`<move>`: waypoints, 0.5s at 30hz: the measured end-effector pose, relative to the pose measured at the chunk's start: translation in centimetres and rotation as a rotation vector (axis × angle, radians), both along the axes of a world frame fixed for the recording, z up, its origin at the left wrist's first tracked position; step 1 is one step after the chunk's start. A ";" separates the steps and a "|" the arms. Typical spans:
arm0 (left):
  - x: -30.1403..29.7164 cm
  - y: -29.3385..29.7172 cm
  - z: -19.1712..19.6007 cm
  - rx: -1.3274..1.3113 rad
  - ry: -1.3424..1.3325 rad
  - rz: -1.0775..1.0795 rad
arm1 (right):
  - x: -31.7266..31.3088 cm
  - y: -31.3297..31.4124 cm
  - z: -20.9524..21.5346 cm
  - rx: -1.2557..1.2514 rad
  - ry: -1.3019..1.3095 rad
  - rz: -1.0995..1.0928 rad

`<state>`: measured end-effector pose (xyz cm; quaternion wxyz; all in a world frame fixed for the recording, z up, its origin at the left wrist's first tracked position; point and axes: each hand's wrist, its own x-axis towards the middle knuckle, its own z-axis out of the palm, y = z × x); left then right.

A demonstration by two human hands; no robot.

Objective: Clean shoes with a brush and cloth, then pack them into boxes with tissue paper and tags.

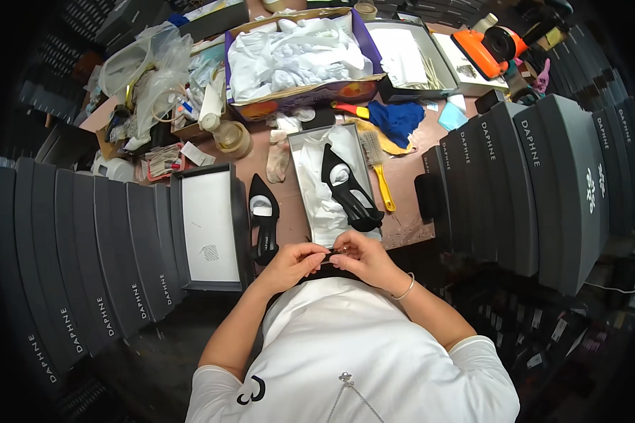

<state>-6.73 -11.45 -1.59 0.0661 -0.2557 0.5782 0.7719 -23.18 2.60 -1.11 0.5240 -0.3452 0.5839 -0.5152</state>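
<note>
My left hand (294, 262) and my right hand (360, 258) meet at the table's near edge, both pinching a small dark strap-like piece (331, 252) between the fingertips. Just beyond them an open grey shoe box (300, 151) lined with white paper holds one black pointed shoe (349, 189). A second black pointed shoe (263, 218) lies on the brown table left of that box, close to my left hand. A box lid (210, 225) with a white inside lies open to the left.
Rows of dark shoe boxes stand on the left (99, 261) and right (536, 169). A yellow-handled brush (377, 169), blue cloth (397, 120), tape roll (233, 137), a cardboard box of white paper (296, 56) and an orange tape dispenser (487, 46) lie farther back.
</note>
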 end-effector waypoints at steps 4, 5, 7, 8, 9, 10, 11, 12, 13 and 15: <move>-1.3 1.8 -1.2 0.197 0.034 0.092 | -0.5 1.5 -0.3 -0.022 -0.254 -0.214; -1.5 2.2 -1.0 0.273 0.015 0.134 | -0.4 1.7 -0.3 -0.052 -0.272 -0.263; -2.0 3.3 -1.0 0.249 0.072 0.155 | -0.6 2.0 0.3 -0.043 -0.305 -0.313; -2.2 3.7 -1.1 0.237 0.101 0.167 | -0.6 2.2 0.5 -0.039 -0.321 -0.338; -2.4 4.1 -1.4 0.215 0.120 0.156 | -0.6 2.4 0.5 -0.028 -0.390 -0.360; -2.6 4.7 -1.4 0.167 0.127 0.161 | -0.6 2.7 0.4 -0.017 -0.460 -0.382; -2.9 5.4 -1.4 0.118 0.134 0.167 | -0.5 3.0 0.3 -0.006 -0.530 -0.404; -3.2 5.8 -1.5 0.074 0.139 0.168 | -0.6 3.5 -0.1 -0.020 -0.595 -0.441; -3.5 5.7 -1.4 -0.130 0.147 0.119 | -0.7 4.3 -0.6 -0.034 -0.660 -0.478; -4.3 5.0 -0.6 -0.403 0.173 0.158 | -2.0 6.1 -0.7 -0.083 -0.722 -0.548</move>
